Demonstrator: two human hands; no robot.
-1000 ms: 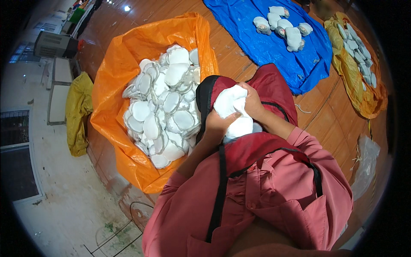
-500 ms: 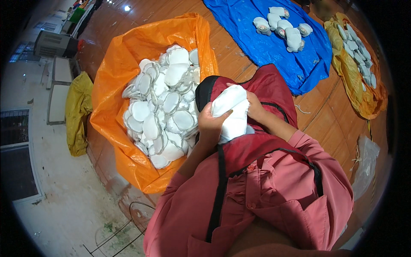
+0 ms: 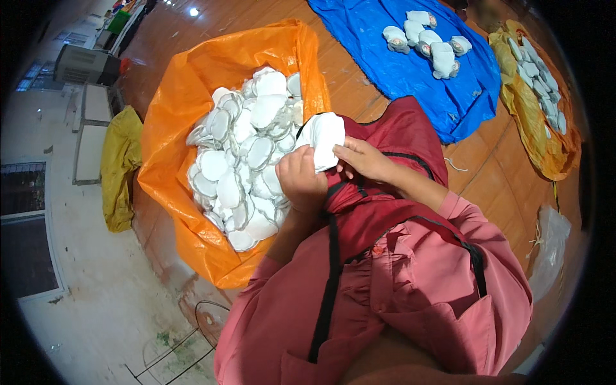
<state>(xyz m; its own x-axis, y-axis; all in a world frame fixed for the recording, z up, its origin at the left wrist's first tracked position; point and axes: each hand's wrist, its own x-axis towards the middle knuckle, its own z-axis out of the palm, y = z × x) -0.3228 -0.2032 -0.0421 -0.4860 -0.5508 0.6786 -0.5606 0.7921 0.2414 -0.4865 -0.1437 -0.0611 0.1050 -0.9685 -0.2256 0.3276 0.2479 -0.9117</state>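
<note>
A white fabric pad (image 3: 325,136) is held over my lap, above the dark red cloth of my apron. My left hand (image 3: 300,176) grips its lower left edge, with the fingers curled. On its right side, my right hand (image 3: 362,158) pinches it between thumb and fingers. I cannot tell whether it is one pad or several layers together. Just left of my hands, a heap of white oval pads (image 3: 263,153) with greyish edges fills an open orange sack (image 3: 165,138) with its rim folded outward.
A blue tarp (image 3: 378,64) at the far right carries several bundled white pads (image 3: 443,59). Beyond it, a yellow-orange sack (image 3: 513,96) holds more pads. Clear plastic (image 3: 550,247) lies at right on the tiled floor. A yellow sack (image 3: 120,168) rests by the left wall.
The white pad has moved up and left, toward the orange sack, and is turned differently. My left hand has shifted left; my right hand has moved left and slightly down.
</note>
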